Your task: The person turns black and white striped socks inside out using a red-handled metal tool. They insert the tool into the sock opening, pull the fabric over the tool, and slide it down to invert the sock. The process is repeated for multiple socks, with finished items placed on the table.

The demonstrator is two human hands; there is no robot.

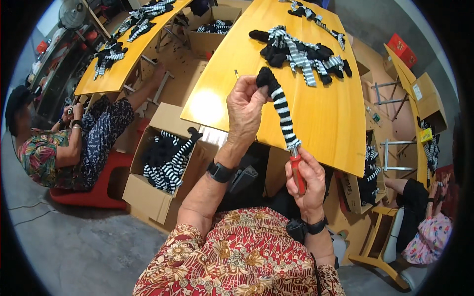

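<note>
My left hand [247, 104] is closed, pinching the black tip of a long, sock-like knit tube [282, 109] striped in black and white. The tube stretches down toward my right hand [310, 183], which is wrapped round the red handle of a tool [298, 173]. A short metal part of the tool shows above the handle and goes into the tube's light open end; the rest of the shaft is hidden in the knit. Both hands are held up over the near edge of the yellow table [326, 128]. Farther back on it lies a pile of similar striped knit pieces [301, 55].
An open cardboard box [148, 200] of striped knits stands at my left, another box [351, 193] at my right. A person [61, 153] sits left on a red stool [106, 180]; another person [429, 232] is at far right. A second yellow table [101, 81] stands back left.
</note>
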